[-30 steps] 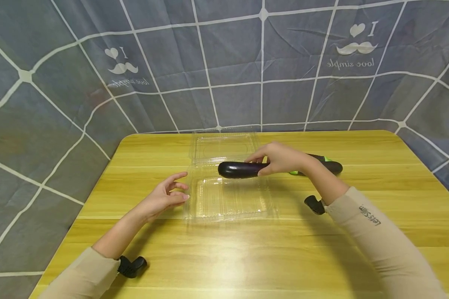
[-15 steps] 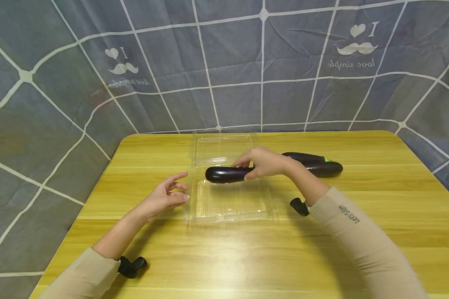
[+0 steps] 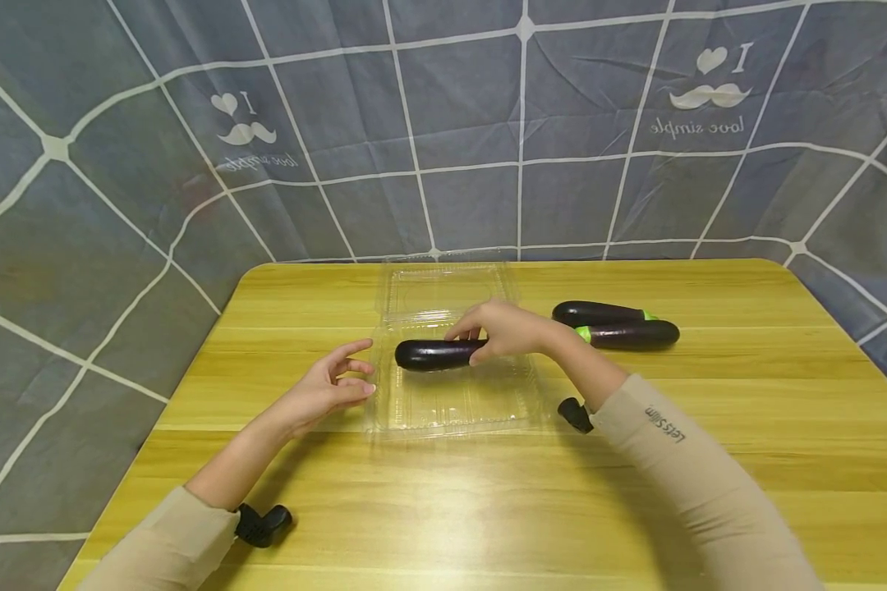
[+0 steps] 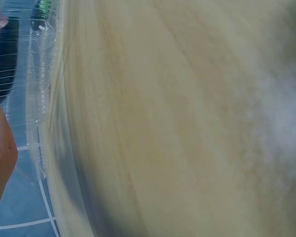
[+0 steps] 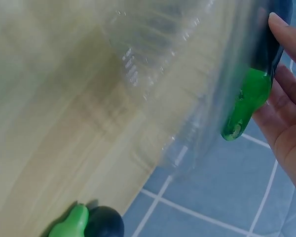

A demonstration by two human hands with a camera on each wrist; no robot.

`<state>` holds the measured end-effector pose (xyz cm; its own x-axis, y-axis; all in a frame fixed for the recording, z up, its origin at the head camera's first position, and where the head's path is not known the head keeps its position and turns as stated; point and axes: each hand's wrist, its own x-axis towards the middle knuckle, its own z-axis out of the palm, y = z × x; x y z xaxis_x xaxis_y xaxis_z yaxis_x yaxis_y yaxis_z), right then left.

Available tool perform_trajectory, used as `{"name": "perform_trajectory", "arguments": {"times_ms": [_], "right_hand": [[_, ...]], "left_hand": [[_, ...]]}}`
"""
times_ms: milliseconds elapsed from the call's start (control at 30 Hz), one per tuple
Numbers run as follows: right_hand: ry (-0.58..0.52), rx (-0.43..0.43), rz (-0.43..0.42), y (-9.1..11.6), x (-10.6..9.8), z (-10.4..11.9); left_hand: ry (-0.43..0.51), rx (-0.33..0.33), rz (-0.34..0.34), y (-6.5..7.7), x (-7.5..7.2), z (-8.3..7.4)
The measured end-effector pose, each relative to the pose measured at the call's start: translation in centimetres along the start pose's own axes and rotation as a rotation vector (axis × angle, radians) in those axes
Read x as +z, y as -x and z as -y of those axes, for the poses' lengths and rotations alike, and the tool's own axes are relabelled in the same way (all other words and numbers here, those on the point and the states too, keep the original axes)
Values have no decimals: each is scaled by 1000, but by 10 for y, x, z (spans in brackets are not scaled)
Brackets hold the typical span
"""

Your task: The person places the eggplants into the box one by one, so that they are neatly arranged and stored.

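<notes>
On the wood-grain tabletop, a clear plastic clamshell lies open beneath an eggplant; the right hand, grip pinching near the stem, should lower it level; the left hand, fingers apart, flanks the rim.

The held eggplant is of very dark purple, almost black; its cap seems vivid green, though the right wrist view is somewhat blurred. The rear eggplant and the front eggplant are also dark, with bright green ends. The container is colourless, transparent. The table has yellow wood grain. The cloth is grey-blue with white grid lines, hearts and moustaches. The right sleeve is beige, with dark lettering.
</notes>
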<state>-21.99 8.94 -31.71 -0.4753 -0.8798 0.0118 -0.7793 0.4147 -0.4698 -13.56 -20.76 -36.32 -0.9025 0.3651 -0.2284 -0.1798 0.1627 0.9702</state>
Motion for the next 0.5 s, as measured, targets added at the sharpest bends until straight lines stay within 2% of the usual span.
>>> {"name": "perform_trajectory", "arguments": {"times_ms": [200, 500], "right_hand": [[40, -3, 2, -6, 10, 0], [15, -18, -9, -9, 18, -2]], "left_hand": [[-6, -2, 0, 1, -1, -1], [5, 2, 7, 1, -2, -1]]}}
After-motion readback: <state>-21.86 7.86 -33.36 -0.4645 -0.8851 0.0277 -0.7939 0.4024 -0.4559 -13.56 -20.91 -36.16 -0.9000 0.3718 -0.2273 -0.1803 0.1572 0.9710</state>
